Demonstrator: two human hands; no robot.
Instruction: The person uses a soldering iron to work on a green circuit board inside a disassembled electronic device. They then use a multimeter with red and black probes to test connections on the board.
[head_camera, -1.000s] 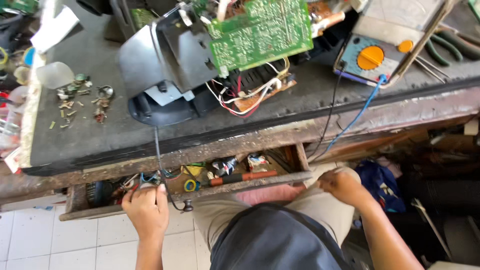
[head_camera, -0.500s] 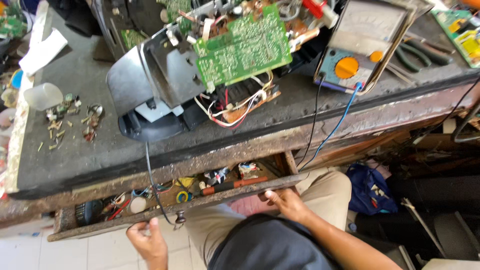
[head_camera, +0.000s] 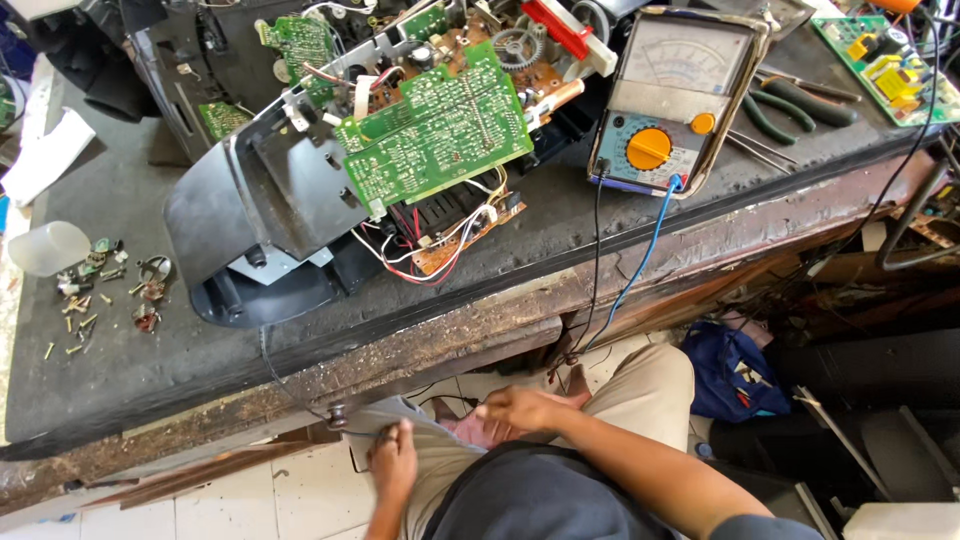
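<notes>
My left hand (head_camera: 393, 460) rests on my lap just below the workbench's front edge (head_camera: 450, 335), fingers curled, touching grey cloth near a small drawer knob (head_camera: 338, 412). My right hand (head_camera: 525, 408) lies over pinkish cloth on my lap with its fingers spread, holding nothing. Above them on the bench stands an opened black device (head_camera: 260, 220) with a green circuit board (head_camera: 435, 135) tilted up and red and white wires hanging out. A thin black cable (head_camera: 275, 370) runs from it over the edge toward the knob.
An analog multimeter (head_camera: 670, 100) with an orange dial leans at the right; its blue and black leads hang over the edge. Loose screws (head_camera: 95, 300) and a clear cup (head_camera: 48, 248) lie at the left, pliers (head_camera: 795, 105) and another board (head_camera: 885, 65) at the right. A blue bag (head_camera: 735, 375) sits on the floor.
The drawer under the bench, open with tools showing, is now shut. Both hands have drawn back from its front to my lap. The view has tilted up over the bench.
</notes>
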